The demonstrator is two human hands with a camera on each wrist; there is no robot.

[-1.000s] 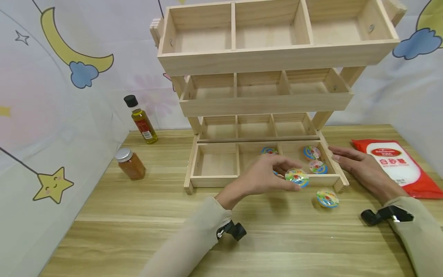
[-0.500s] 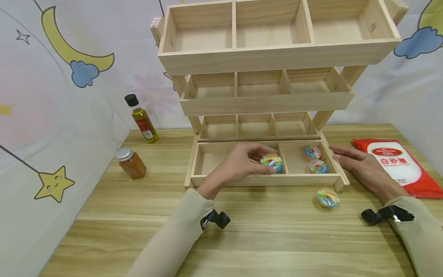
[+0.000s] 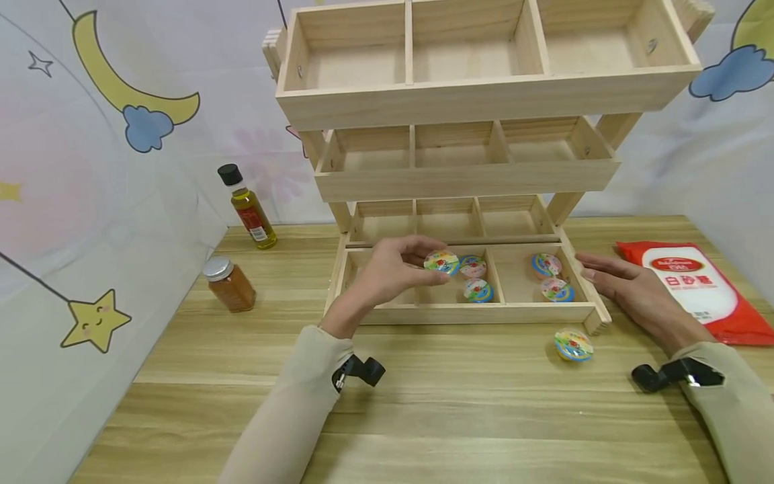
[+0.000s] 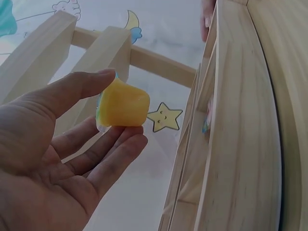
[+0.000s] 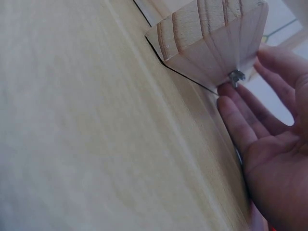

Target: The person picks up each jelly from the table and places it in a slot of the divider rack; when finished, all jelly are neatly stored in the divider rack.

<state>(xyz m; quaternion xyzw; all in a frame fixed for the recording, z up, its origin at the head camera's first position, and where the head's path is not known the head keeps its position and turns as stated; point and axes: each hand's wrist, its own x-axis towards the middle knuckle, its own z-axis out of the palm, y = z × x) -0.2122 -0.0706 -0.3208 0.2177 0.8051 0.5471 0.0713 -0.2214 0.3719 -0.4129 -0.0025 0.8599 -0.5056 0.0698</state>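
Note:
My left hand (image 3: 396, 272) pinches a small jelly cup (image 3: 442, 262) over the bottom tier's middle compartment. In the left wrist view the jelly cup (image 4: 126, 104) is yellow and lies on its side between thumb and fingers. Two more jelly cups (image 3: 478, 290) sit against the right divider of that compartment. Another pair of jelly cups (image 3: 557, 290) lies in the right compartment, and a single jelly cup (image 3: 573, 345) stands on the table in front. My right hand (image 3: 635, 296) rests with extended fingers against the right end of the wooden rack (image 3: 465, 314), beside a metal wing nut (image 5: 236, 77).
Three further tiers of the rack rise above, the top tray (image 3: 484, 97) jutting forward. An oil bottle (image 3: 250, 214) and a silver-lidded jar (image 3: 230, 286) stand on the left. A red and white bag (image 3: 695, 289) lies beyond my right hand.
My left hand has carried the jelly cup leftward from the front of the right compartment to the middle one, uncovering the two cups there. My right hand stays put.

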